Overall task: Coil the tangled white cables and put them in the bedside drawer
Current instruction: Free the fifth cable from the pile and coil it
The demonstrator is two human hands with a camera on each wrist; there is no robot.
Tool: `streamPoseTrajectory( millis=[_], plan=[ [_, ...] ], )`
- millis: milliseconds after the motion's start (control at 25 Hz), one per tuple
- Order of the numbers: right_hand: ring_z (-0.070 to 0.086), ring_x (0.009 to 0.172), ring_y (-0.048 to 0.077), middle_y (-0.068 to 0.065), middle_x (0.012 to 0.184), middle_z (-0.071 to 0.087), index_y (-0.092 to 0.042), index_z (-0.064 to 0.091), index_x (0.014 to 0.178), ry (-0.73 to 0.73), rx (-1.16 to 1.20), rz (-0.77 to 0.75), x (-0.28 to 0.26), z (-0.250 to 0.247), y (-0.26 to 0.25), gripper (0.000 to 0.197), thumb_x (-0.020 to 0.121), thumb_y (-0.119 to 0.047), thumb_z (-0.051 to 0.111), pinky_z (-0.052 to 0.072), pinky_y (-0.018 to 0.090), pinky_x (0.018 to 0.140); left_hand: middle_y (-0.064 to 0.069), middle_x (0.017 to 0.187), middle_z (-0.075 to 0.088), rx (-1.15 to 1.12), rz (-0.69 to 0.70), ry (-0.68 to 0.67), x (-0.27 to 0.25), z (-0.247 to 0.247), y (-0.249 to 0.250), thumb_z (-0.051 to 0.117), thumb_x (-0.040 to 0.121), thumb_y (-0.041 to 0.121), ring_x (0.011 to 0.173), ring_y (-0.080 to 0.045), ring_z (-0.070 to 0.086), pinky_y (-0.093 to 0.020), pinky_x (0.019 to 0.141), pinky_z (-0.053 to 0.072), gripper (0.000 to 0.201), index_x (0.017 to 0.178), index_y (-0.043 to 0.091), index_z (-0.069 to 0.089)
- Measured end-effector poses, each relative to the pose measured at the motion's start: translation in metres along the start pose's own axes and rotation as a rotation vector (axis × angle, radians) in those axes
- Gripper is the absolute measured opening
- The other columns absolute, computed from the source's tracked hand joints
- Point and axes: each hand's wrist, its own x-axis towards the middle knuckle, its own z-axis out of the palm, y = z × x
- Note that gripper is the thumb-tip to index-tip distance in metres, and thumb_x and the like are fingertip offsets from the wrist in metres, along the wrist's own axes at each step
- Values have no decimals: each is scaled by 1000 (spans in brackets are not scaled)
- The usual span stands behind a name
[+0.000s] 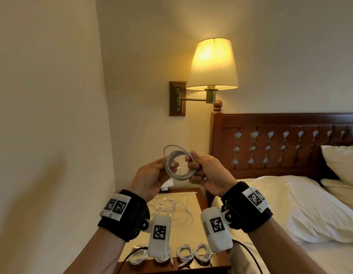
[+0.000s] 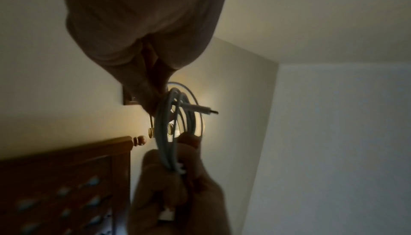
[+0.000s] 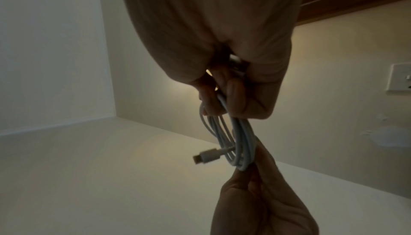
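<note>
Fingers point(image 1: 188, 159) of both hands pinch the coiled cable point(image 1: 178, 165).

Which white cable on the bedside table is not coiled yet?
The loose tangled cable at the table's middle; the four coiled cables lie along the near edge.

Both hands point(image 1: 152, 175) point(image 1: 209, 173) raised; fingers point(image 3: 235, 96) curled, pinching
</note>
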Motion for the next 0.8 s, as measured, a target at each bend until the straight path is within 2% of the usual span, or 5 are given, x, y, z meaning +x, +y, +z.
streamPoseTrajectory(
  millis=[160,200,320,520,800],
  plan=[
    [29,41,5,-4,57,37,-10,54,87,57,8,-21,2,3,1,31,104,-30,39,28,17,42,-3,74,59,15,-101,-125,-5,6,-2,48,100,36,74,-18,60,-41,88,52,40,110,3,68],
    [29,41,5,-4,58,37,-10,54,87,62,-1,-26,3,4,1,31,104,-30,39,28,18,43,-4,74,59,136,-43,-125,-6,9,-2,53,98,36,72,-16,60,-38,84,54,37,108,5,68],
    [30,43,5,-4,58,38,-11,54,87,92,-61,-52,4,5,2,31,104,-30,38,28,18,42,-13,86,64,530,138,-57,-13,15,3,57,95,6,72,-17,67,-22,64,56,17,109,1,64],
    [30,44,5,-6,56,39,-13,53,85,207,-154,-105,11,-5,5,31,105,-31,37,26,18,42,-14,76,74,902,257,-27,-19,6,14,57,95,5,65,-25,73,-34,66,62,11,93,6,68],
    [26,40,6,-6,54,39,-12,54,81,233,-47,-25,11,-20,-5,31,103,-31,41,25,19,43,-6,61,69,901,478,208,-12,-16,32,60,94,11,50,-18,68,-29,52,58,19,79,7,71]
  ],
)
